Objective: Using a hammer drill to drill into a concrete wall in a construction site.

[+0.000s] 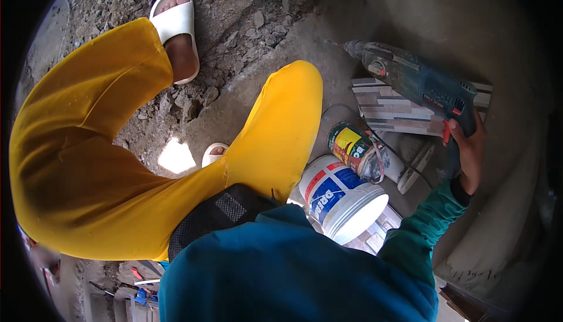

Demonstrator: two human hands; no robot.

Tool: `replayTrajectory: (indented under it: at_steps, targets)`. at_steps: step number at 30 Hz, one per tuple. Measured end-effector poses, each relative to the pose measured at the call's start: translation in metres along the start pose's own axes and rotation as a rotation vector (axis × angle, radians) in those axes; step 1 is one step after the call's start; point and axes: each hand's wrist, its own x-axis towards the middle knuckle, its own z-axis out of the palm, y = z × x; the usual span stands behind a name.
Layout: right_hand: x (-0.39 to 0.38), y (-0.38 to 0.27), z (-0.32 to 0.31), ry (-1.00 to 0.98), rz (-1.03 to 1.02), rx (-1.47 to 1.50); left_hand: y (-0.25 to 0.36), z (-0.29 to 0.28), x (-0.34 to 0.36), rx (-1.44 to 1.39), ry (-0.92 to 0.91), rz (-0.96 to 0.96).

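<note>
My right hand (468,149) is wrapped round the rear handle of a dark blue rotary hammer drill (413,76), with a finger at its red trigger. The drill lies almost level in the view, its chuck pointing left, away from my hand. Any bit in the chuck is hard to make out against the dusty grey surface. Behind the drill body, partly covered by it, is a panel of striped grey and brown tile (390,111). A dark cable (399,158) loops near the handle. My left hand does not show.
Broken rubble (246,29) covers the ground by my white sandal (176,17). Right of my bent knee are a white bucket (352,210) with a blue label and a smeared green tin (355,146). Tools, one with a red handle (136,273), lie at lower left.
</note>
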Motion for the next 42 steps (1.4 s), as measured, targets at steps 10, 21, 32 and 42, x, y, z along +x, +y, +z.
replayTrajectory:
  at_steps: [10,21,32,42]
  targets:
    - [0.008,0.013,-0.004,0.061,0.106,0.061,-0.036,0.031,0.042,-0.055,-0.105,0.009]
    - [0.015,-0.003,-0.010,0.076,0.232,0.038,-0.054,0.036,0.074,-0.020,-0.138,0.003]
    - [-0.021,0.052,-0.034,0.180,0.337,0.065,-0.060,0.026,0.108,0.016,-0.158,0.149]
    - [-0.021,0.066,-0.041,0.161,0.300,-0.202,-0.053,0.062,0.144,-0.034,-0.233,0.180]
